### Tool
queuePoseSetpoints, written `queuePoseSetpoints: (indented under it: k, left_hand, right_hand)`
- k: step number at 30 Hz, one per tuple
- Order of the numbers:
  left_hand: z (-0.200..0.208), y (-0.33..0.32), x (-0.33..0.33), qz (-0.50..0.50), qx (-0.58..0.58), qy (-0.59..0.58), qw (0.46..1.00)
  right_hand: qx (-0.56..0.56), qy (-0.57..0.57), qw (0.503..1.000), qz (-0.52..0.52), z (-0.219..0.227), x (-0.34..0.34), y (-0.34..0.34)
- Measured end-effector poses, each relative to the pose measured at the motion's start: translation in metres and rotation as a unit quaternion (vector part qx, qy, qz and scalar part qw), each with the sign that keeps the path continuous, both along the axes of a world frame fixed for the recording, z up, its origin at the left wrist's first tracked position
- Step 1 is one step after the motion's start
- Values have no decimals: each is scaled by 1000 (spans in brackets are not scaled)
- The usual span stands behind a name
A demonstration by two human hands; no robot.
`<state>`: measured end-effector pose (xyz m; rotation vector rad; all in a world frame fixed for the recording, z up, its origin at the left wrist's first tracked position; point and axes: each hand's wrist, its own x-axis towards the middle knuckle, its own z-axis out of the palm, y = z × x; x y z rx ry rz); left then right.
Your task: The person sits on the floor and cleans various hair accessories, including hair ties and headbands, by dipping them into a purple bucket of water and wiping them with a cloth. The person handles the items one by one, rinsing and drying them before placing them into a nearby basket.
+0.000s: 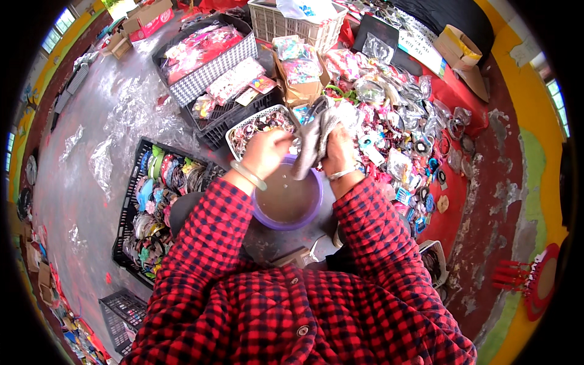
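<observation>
A grey, damp-looking cloth [313,141] hangs over the far side of a purple basin [317,210] with murky water in it. My right hand [339,151] is closed around the cloth's right side. Just left of the cloth, my left hand [266,153] has its fingers curled together. Whatever sits between those fingertips, if anything, is too small to make out. Beyond my left hand stands a white basket [233,146] of small hair accessories. Bracelets circle both wrists.
On my left is a black crate [125,234] full of headbands. Ahead are stacked black baskets [210,70] of packaged goods, an open cardboard box [304,91] and a beige crate [258,21]. Hair ornaments [395,146] pile up on the red cloth [453,210] to the right.
</observation>
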<state>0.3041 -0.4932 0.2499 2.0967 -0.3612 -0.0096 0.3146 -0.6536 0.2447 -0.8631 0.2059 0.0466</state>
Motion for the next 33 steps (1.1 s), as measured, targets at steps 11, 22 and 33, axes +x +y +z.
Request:
queuePoseSetpoints:
  k: [11, 22, 33]
  left_hand:
    - [-9, 10, 8, -63, -630, 320, 705]
    - [37, 43, 6, 38, -688, 359, 630]
    - [41, 59, 9, -38, -719, 372, 585]
  right_hand:
    - [-543, -299, 752, 225, -10, -12, 18]
    - [-519, -391, 716, 256, 6, -24, 24]
    - [-561, -418, 676, 230, 7, -29, 18]
